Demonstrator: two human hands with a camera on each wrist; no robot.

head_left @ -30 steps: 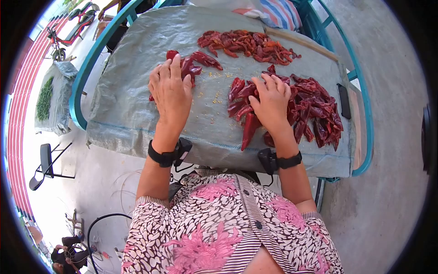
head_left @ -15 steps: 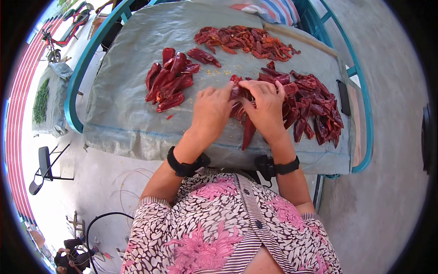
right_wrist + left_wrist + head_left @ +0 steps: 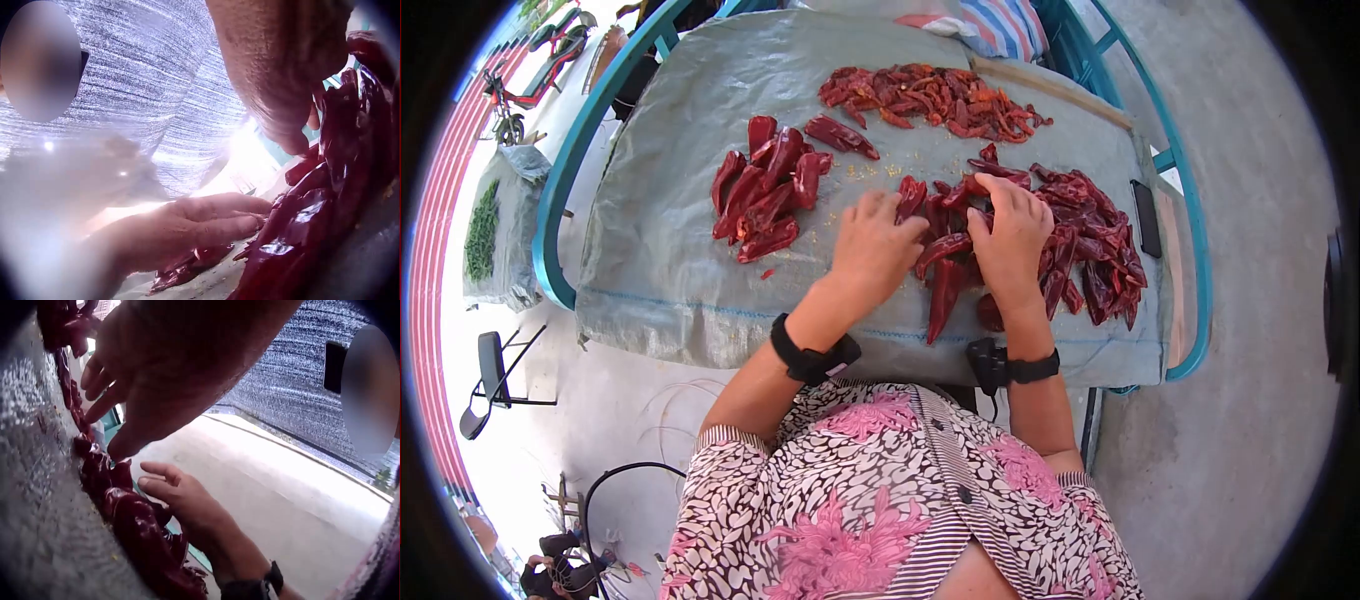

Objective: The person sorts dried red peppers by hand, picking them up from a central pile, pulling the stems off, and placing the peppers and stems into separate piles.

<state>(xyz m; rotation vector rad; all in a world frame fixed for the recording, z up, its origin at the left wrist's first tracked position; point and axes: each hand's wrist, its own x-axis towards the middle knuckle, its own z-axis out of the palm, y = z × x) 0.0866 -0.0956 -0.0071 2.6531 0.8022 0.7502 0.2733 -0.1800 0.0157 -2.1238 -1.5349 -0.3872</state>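
A cluster of glossy dried red chili peppers point(image 3: 943, 290) lies on the grey-green sheet point(image 3: 700, 255), at the left end of a larger heap of dark red chilies point(image 3: 1090, 235). My left hand point(image 3: 872, 245) is at the left edge of this cluster. In the right wrist view, the left hand point(image 3: 194, 228) has its fingers extended toward the chilies. My right hand point(image 3: 1012, 235) hovers low over the cluster, thumb and forefinger apart. In the left wrist view, the right hand point(image 3: 194, 503) shows nothing between its fingertips. Its palm side is hidden in the head view.
A separate pile of whole red chilies point(image 3: 765, 190) lies to the left. Smaller, wrinkled chilies point(image 3: 935, 98) spread along the back. Yellow seeds point(image 3: 870, 170) are scattered mid-sheet. A black phone point(image 3: 1145, 218) lies at the right edge, inside the teal frame point(image 3: 1190, 260).
My left hand moved from the left pile across to the right cluster, then slightly away from the right hand. The right hand stayed over the cluster and shifted slightly right.
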